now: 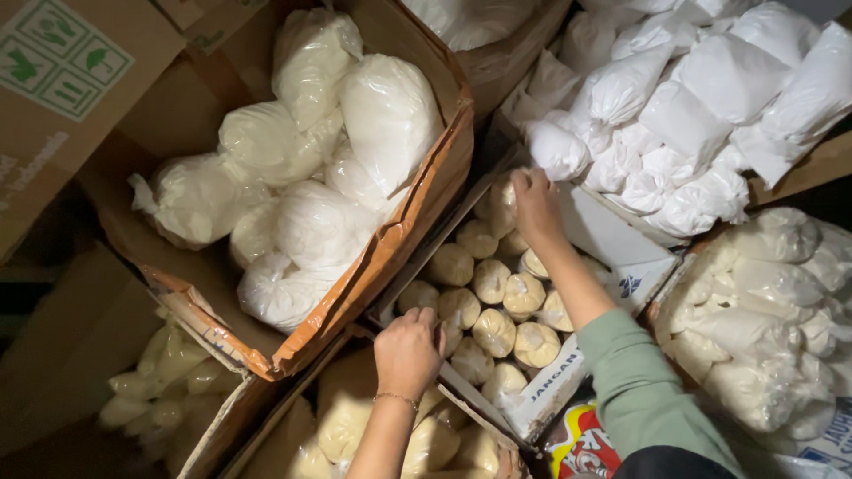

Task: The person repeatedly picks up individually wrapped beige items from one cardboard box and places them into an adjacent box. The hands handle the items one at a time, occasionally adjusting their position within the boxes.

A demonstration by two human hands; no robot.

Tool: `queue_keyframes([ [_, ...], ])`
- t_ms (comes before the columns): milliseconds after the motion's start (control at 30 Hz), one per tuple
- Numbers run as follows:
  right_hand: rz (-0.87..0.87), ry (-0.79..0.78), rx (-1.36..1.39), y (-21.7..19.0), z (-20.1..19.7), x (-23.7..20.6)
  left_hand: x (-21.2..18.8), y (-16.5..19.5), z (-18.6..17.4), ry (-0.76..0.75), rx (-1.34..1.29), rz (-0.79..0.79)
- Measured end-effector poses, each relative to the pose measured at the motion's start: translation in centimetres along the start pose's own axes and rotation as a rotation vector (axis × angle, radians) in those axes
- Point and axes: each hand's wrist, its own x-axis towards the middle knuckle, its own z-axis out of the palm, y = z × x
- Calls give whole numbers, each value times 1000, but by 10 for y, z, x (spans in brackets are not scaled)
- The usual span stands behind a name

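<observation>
Left hand [408, 350], nearest the camera, is curling shut over the near rim of the middle box [612, 244]; a thin bracelet is sitting on that wrist. Fingers are folded down over the cardboard edge, so what they are pinching beyond the rim can't be told.

Right hand [535, 202], in a green sleeve, is reaching further in, to the far end of the same box. Fingers are bent down onto the small beige bags [493, 330] there; whether they are closing on one or only touching can't be told, since the knuckles are hiding the fingertips.

The beige bags are filling that box in tight rows, knotted tops facing up. Judgement: thin clear plastic round a soft, powdery or doughy fill, so each is likely handling like a small dense lump, giving under pressure, the film being a bit slick. Best hold is probably around the belly with the whole hand, or by the twisted neck; fingernails could tear the film.

Beside it on the left, a torn brown box [390, 248] is holding bigger white bags [390, 115], rounded, slumping, likely heavier. Below it more beige bags are lying in shadow.

Further out, a heap of bright white bags [683, 115] is piling up top right, and milky bags [763, 328] are stacking along the right edge.
</observation>
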Motion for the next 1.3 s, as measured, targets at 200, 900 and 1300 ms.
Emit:
queue_keyframes([
  [200, 108, 49, -119, -28, 8, 4, 1, -1, 4, 11, 4, 5],
  [900, 111, -474, 7, -7, -26, 23, 1, 0, 3, 54, -14, 3],
  [1300, 89, -195, 35, -15, -24, 11, 0, -4, 7, 35, 9, -4],
])
